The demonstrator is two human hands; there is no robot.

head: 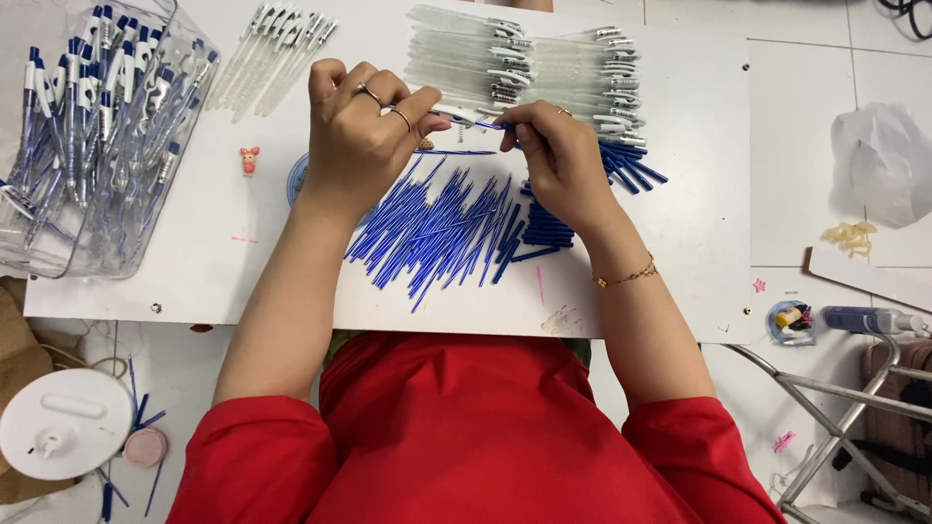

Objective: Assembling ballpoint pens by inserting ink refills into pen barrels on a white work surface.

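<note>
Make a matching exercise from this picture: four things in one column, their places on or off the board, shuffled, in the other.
Things:
1. blue refills
2. clear bin of pens
3. pen barrels
4. white round lid

Places:
A. on the floor, lower left
B. top of the board, beyond the hands
C. left edge of the board
D. middle of the board, under the hands

Pairs: 1-D, 2-C, 3-B, 4-A

The left hand and right hand pinch one pen between them.
</note>
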